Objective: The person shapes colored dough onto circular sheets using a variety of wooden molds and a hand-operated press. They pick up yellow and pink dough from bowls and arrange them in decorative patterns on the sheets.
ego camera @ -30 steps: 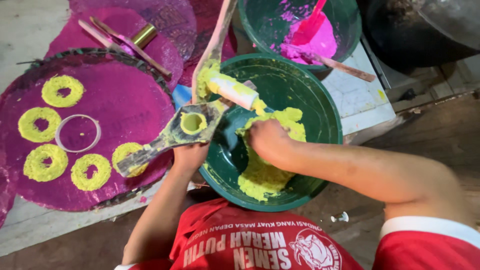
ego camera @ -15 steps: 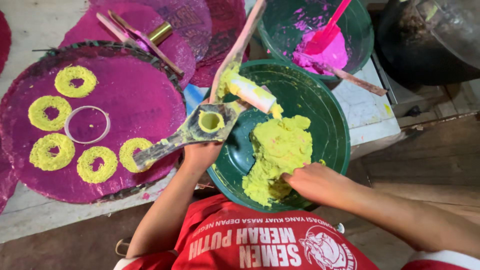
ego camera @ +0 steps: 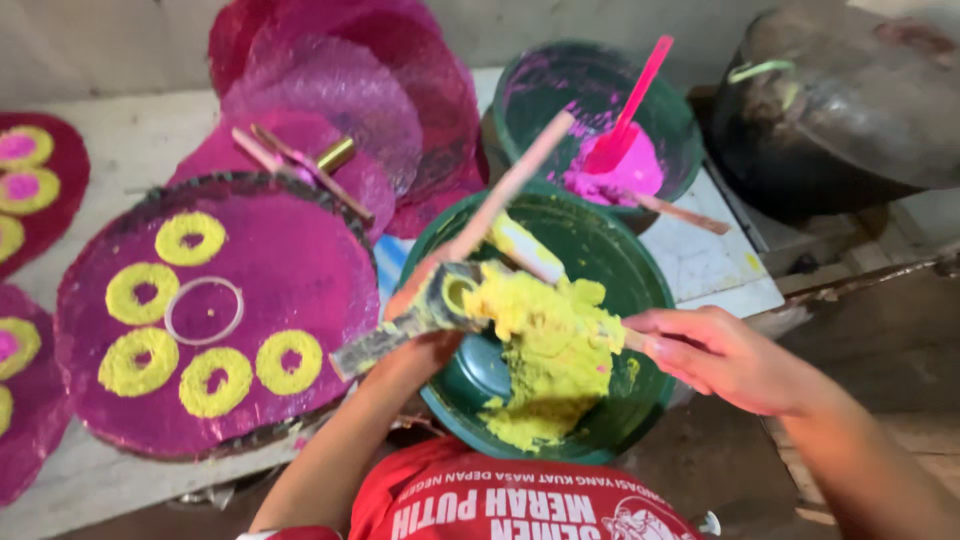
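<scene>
Yellow paste point(ego camera: 545, 350) fills the near green basin point(ego camera: 640, 270), heaped against a ring mould point(ego camera: 440, 300) on a flat wooden handle. The left hand point(ego camera: 420, 355) grips that handle from below, its fingers mostly hidden, so how tightly they close I cannot tell. The right hand point(ego camera: 725, 355) reaches in from the right, fingers nearly straight and pressed together, tips touching a thin stick at the paste's edge. On the round magenta tray point(ego camera: 300, 260) lie five yellow rings point(ego camera: 190, 238) and one bare ring outline point(ego camera: 204, 310). Behind, a second green basin point(ego camera: 530, 100) holds pink paste point(ego camera: 630, 170) and one pink spatula point(ego camera: 630, 110). Two basins in all; perhaps three more ringed discs point(ego camera: 25, 180) show partly at the left edge.
</scene>
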